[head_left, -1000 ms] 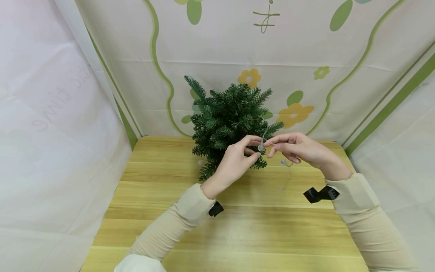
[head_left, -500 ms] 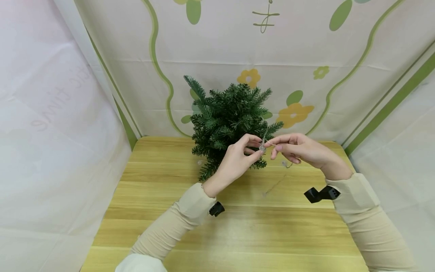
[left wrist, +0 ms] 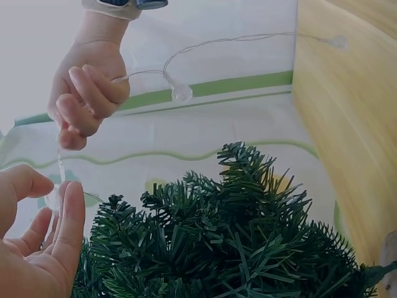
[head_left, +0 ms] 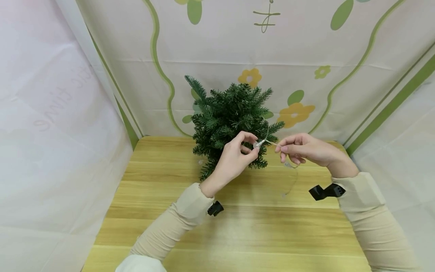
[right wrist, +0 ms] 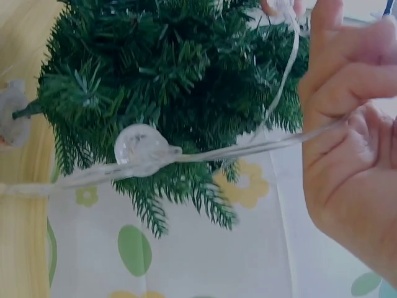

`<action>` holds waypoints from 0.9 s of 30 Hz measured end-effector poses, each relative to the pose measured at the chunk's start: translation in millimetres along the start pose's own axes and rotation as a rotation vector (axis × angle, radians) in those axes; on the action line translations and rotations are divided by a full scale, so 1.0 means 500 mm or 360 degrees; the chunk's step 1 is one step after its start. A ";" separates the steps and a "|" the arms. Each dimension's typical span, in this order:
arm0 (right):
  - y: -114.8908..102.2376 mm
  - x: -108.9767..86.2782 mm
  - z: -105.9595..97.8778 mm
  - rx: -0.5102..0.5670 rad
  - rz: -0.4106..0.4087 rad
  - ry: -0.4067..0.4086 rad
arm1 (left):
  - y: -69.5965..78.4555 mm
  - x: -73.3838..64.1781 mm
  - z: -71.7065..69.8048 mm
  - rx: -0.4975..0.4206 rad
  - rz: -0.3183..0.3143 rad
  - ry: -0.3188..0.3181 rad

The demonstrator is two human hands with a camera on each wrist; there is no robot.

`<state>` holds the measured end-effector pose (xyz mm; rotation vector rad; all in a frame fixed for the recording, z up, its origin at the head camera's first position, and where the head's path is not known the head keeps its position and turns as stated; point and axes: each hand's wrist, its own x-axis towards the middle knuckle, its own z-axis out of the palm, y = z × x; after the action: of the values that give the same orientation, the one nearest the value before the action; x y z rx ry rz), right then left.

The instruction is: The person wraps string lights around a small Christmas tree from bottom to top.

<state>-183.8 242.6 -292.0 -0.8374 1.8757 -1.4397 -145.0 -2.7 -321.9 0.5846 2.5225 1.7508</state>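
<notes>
A string of fairy lights with clear round bulbs runs between the hands in front of a small green artificial Christmas tree (head_left: pixel 231 113). My left hand (head_left: pixel 234 156) pinches one clear bulb (head_left: pixel 256 145) between thumb and fingers, close to the tree's right side. Just to the right, my right hand (head_left: pixel 307 151) grips the thin clear wire (head_left: pixel 273 143) with thumb and index finger. From that hand more wire trails down, carrying another bulb (right wrist: pixel 139 149). From the left hand's bulb, a strand leads up to the tree's right branches.
The tree stands at the back of a wooden table (head_left: pixel 238 234). Behind it hangs a white cloth (head_left: pixel 217 41) printed with flowers. Cloth walls (head_left: pixel 51 170) close off both sides. A further bulb (left wrist: pixel 339 41) dangles on the trailing wire.
My right hand has shifted slightly right, so more wire stretches between the hands. The bulb in my left hand has tipped sideways and moved slightly left. The trailing wire has swung.
</notes>
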 end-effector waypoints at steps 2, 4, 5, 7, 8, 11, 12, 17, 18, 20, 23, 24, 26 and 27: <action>0.004 -0.005 -0.006 -0.0013 0.0015 -0.0033 | -0.002 -0.002 0.002 0.0034 0.0024 0.0015; 0.009 -0.012 -0.013 -0.0047 0.0004 -0.0069 | -0.004 -0.003 0.004 0.0066 0.0049 0.0028; 0.011 -0.016 -0.017 -0.0075 -0.0003 -0.0081 | -0.005 -0.004 0.004 0.0081 0.0059 0.0035; 0.014 -0.023 -0.026 -0.0123 -0.0022 -0.0114 | -0.005 -0.006 0.004 0.0097 0.0065 0.0051; 0.016 -0.026 -0.029 -0.0143 -0.0033 -0.0130 | -0.006 -0.007 0.004 0.0100 0.0061 0.0056; 0.019 -0.035 -0.038 -0.0186 -0.0077 -0.0174 | -0.006 -0.010 0.002 0.0114 0.0049 0.0067; 0.020 -0.037 -0.040 -0.0181 -0.0105 -0.0204 | -0.007 -0.011 0.001 0.0117 0.0046 0.0066; 0.036 -0.041 -0.075 -0.0126 -0.0202 -0.0398 | -0.004 -0.015 0.007 0.0140 -0.0001 0.0136; 0.039 -0.042 -0.082 -0.0114 -0.0204 -0.0428 | -0.003 -0.016 0.008 0.0141 -0.0012 0.0153; 0.046 -0.043 -0.096 -0.0090 -0.0203 -0.0477 | -0.003 -0.019 0.010 0.0143 -0.0029 0.0187; 0.054 -0.045 -0.115 -0.0071 -0.0196 -0.0516 | -0.002 -0.022 0.016 0.0161 -0.0042 0.0233; 0.058 -0.047 -0.122 -0.0081 -0.0197 -0.0517 | -0.002 -0.022 0.018 0.0169 -0.0045 0.0250; 0.067 -0.049 -0.138 -0.0115 -0.0207 -0.0499 | 0.000 -0.024 0.023 0.0174 -0.0056 0.0282; 0.073 -0.050 -0.146 -0.0129 -0.0211 -0.0473 | 0.000 -0.024 0.026 0.0176 -0.0063 0.0294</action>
<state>-230.0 311.9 -309.5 -1.1654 1.6874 -1.2423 -131.1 5.3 -329.0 0.3899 2.7472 1.7363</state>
